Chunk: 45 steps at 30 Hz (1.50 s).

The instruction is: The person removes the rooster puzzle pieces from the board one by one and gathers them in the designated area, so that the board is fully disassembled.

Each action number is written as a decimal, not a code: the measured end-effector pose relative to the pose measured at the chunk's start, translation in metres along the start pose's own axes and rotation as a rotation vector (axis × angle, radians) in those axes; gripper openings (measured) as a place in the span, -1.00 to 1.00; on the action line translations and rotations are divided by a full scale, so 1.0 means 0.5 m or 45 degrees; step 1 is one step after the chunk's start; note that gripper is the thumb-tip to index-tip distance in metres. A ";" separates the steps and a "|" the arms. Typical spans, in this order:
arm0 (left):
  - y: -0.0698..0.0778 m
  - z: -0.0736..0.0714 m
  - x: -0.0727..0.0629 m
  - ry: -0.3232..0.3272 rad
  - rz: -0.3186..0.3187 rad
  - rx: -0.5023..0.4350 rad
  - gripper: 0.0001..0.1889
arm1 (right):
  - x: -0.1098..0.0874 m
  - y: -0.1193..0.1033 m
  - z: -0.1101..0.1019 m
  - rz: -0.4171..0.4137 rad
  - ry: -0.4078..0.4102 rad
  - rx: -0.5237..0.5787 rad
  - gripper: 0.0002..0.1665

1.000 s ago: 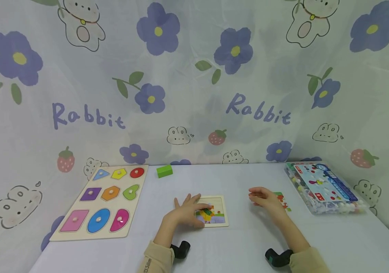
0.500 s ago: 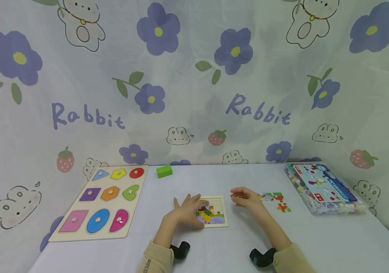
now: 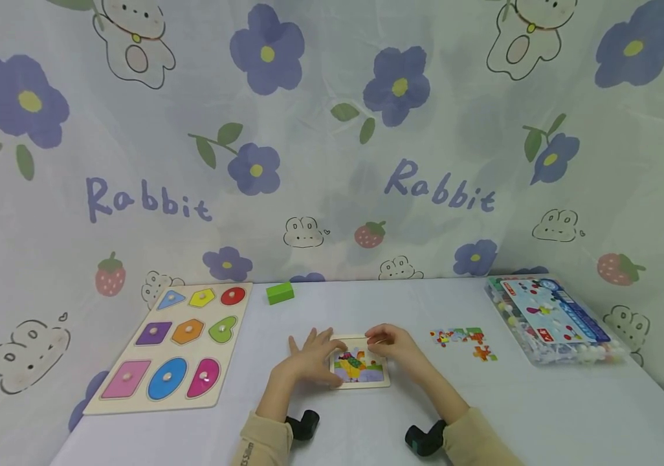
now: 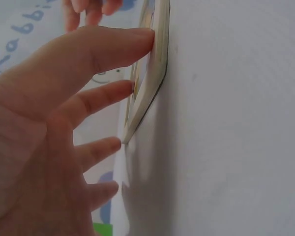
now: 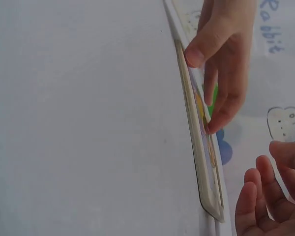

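Observation:
A small framed jigsaw puzzle [image 3: 361, 386] lies in the middle of the white table, showing a colourful picture [image 3: 355, 372]. My left hand [image 3: 309, 362] rests on its left side with fingers spread. In the left wrist view the thumb [image 4: 118, 46] touches the near rim, with the forefinger over the picture. Over the upper right corner hovers my right hand [image 3: 396, 343], fingers bent and thumb near the forefinger. The right wrist view shows these fingers [image 5: 273, 182] above the frame; no piece can be made out between them. Loose jigsaw pieces [image 3: 474, 336] lie farther right.
A wooden shape board [image 3: 116, 402] with knobbed pieces lies at the left. Near the back edge sits a green block [image 3: 280, 293]. At the right is a clear box of beads [image 3: 553, 320]. A patterned cloth [image 3: 332, 142] hangs behind the table.
My right hand has moved left from the loose pieces to the puzzle's upper right corner, uncovering those pieces. My left hand stays on the frame, its forefinger drawn back slightly.

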State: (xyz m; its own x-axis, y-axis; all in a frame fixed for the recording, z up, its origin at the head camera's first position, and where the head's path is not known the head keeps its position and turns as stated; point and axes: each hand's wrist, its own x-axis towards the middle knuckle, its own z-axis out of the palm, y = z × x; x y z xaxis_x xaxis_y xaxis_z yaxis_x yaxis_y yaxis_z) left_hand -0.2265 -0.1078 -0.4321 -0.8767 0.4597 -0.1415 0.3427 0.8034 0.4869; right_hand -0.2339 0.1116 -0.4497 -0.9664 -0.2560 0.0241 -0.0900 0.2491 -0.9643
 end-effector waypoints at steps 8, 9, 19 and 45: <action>-0.005 0.005 0.004 -0.007 0.010 0.016 -0.49 | 0.010 -0.006 0.030 -0.020 -0.073 -0.542 -0.64; -0.006 0.005 0.004 -0.008 0.009 0.018 -0.49 | 0.010 -0.007 0.032 -0.017 -0.079 -0.598 -0.59; -0.003 0.005 0.002 -0.014 0.031 0.018 -0.50 | 0.011 -0.011 0.048 -0.002 -0.094 -0.783 -0.49; -0.005 0.007 0.008 -0.005 -0.011 0.010 -0.52 | 0.013 -0.020 0.009 0.001 0.018 -0.147 -0.70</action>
State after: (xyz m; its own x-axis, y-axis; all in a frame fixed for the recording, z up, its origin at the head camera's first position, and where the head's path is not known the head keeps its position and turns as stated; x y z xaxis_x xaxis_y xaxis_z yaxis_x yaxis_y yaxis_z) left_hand -0.2297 -0.1065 -0.4368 -0.8784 0.4541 -0.1487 0.3378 0.8102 0.4790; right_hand -0.2380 0.1031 -0.4410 -0.9697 -0.2426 0.0278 -0.1155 0.3552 -0.9276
